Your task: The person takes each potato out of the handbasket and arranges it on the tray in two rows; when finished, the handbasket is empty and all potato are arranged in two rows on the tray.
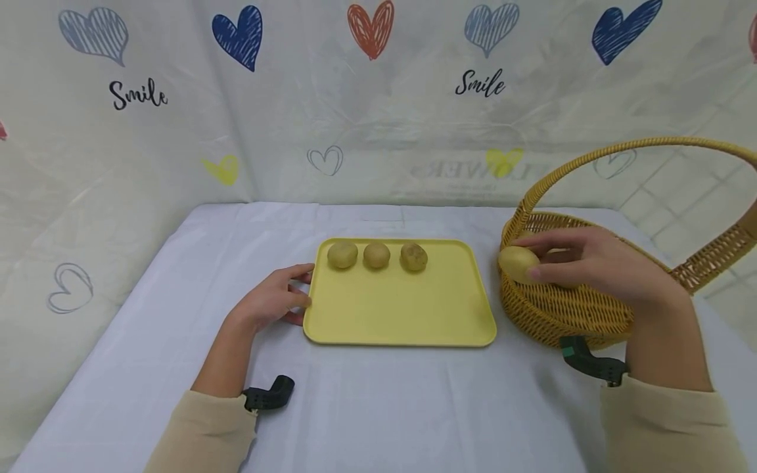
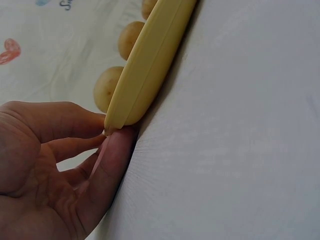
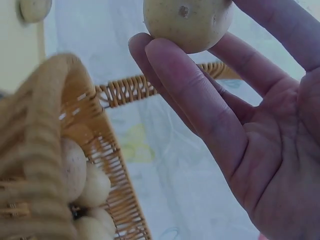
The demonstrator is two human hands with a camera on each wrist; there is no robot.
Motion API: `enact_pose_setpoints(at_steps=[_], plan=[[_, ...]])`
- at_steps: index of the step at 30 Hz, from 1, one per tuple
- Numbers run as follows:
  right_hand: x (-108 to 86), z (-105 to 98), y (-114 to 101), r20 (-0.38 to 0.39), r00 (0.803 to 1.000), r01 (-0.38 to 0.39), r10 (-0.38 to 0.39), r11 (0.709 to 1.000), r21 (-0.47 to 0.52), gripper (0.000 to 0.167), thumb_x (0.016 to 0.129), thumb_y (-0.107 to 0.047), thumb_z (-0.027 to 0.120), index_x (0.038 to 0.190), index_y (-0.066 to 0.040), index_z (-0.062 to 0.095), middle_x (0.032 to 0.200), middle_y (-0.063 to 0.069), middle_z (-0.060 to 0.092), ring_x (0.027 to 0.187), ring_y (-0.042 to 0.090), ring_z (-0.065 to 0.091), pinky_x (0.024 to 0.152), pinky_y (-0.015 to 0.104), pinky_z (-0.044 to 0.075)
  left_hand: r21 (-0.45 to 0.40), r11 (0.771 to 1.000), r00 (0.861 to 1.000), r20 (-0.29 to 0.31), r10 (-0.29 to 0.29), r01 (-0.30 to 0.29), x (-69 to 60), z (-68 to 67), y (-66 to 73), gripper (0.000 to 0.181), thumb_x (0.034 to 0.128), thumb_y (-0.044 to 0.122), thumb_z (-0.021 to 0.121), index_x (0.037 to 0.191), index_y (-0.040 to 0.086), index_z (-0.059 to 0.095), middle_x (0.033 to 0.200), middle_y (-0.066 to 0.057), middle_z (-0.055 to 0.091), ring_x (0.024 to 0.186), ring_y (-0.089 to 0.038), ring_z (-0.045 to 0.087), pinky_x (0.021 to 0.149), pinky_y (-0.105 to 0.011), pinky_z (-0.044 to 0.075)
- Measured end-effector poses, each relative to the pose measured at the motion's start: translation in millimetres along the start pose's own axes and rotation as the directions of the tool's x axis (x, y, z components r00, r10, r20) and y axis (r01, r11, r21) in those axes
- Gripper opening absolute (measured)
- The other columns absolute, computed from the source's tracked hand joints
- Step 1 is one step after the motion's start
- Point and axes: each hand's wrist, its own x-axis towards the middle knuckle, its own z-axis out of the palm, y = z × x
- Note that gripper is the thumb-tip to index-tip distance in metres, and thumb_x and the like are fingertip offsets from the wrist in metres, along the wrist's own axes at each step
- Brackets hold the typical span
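Observation:
A yellow tray [image 1: 399, 309] lies on the cloth with three potatoes in a row along its far edge, the leftmost potato [image 1: 342, 255] near the corner. At the tray's left edge, my left hand [image 1: 269, 302] grips the rim; the left wrist view shows thumb and fingers of the hand [image 2: 65, 155] at the tray's corner [image 2: 145, 70]. My right hand [image 1: 603, 266] pinches a potato [image 1: 518, 264] over the left side of the wicker basket [image 1: 550, 318]. In the right wrist view the potato [image 3: 187, 22] sits between the fingertips of the hand [image 3: 260, 125].
Several potatoes [image 3: 92, 185] lie inside the basket, whose tall handle [image 1: 639, 142] arches above it. A white cloth [image 1: 384, 407] covers the table. Behind it hangs a sheet [image 1: 378, 105] printed with hearts and words.

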Motion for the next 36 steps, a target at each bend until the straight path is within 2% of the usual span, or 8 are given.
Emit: enact_pose_setpoints(at_steps=[3,7,14,17,25,31,36], plan=[[2.9,7,-8,0.01,1.0,0.014,-0.015,0.998,0.056,0.042,0.094,-0.026,0.077,0.135,-0.024,0.069,0.127,-0.009,0.069,0.105,0.009,0.065,0.085,0.018,0.054,-0.002,1.0,1.0,-0.004,-0.001,0.001,-0.4,-0.5,-0.2,0.079,0.0894,-0.004,0.059,0.162,0.009,0.032,0.15,-0.016,0.041,0.104,-0.028,0.062,0.078,-0.039,0.066],[7.8,15,-17,0.023,0.999,0.022,-0.023,0.997,0.069,0.042,0.094,-0.028,0.077,0.135,-0.024,0.069,0.128,-0.007,0.068,0.106,0.009,0.066,0.086,0.019,0.055,-0.001,1.0,1.0,-0.001,0.004,-0.004,-0.5,-0.6,-0.8,0.078,0.0897,-0.004,0.058,0.162,0.008,0.032,0.15,-0.016,0.041,0.104,-0.028,0.062,0.078,-0.04,0.066],[17.7,25,-22,0.06,0.99,0.118,-0.125,0.987,0.11,0.041,0.095,-0.021,0.075,0.135,-0.018,0.068,0.125,0.002,0.069,0.101,0.011,0.07,0.086,0.021,0.057,-0.007,1.0,1.0,0.0,0.016,-0.016,0.8,0.4,-1.9,0.079,0.0891,-0.004,0.058,0.162,0.008,0.031,0.149,-0.016,0.042,0.105,-0.028,0.063,0.077,-0.04,0.066],[21.7,31,-24,0.075,0.988,0.127,-0.136,0.985,0.116,0.042,0.095,-0.022,0.076,0.136,-0.018,0.068,0.126,0.003,0.069,0.103,0.01,0.07,0.087,0.021,0.058,-0.007,1.0,1.0,0.003,0.019,-0.019,0.7,0.6,-1.8,0.078,0.0892,-0.005,0.058,0.162,0.008,0.032,0.149,-0.016,0.042,0.105,-0.028,0.062,0.077,-0.04,0.066],[32.5,44,-35,0.07,0.994,0.085,-0.089,0.995,0.053,0.045,0.093,-0.037,0.077,0.136,-0.028,0.067,0.129,0.0,0.068,0.108,0.013,0.07,0.089,0.024,0.057,-0.005,1.0,1.0,0.001,0.01,-0.01,0.8,0.7,-1.9,0.078,0.0897,-0.004,0.058,0.162,0.009,0.032,0.149,-0.015,0.041,0.105,-0.028,0.062,0.077,-0.039,0.066],[41.2,55,-37,0.108,0.991,0.065,-0.077,0.991,0.114,0.048,0.093,-0.035,0.078,0.138,-0.024,0.065,0.134,0.003,0.065,0.119,0.02,0.067,0.095,0.027,0.056,0.003,1.0,1.0,0.002,0.015,-0.015,0.7,0.8,-1.6,0.078,0.0894,-0.004,0.058,0.162,0.009,0.032,0.149,-0.015,0.041,0.106,-0.029,0.061,0.077,-0.039,0.066],[53.1,65,-38,0.112,0.99,0.075,-0.09,0.988,0.136,0.051,0.094,-0.033,0.077,0.142,-0.022,0.063,0.141,0.002,0.062,0.124,0.021,0.064,0.101,0.036,0.054,0.0,1.0,1.0,0.0,0.014,-0.014,-0.2,0.6,-0.8,0.079,0.0894,-0.004,0.059,0.162,0.009,0.032,0.148,-0.015,0.041,0.106,-0.028,0.061,0.076,-0.039,0.066]])
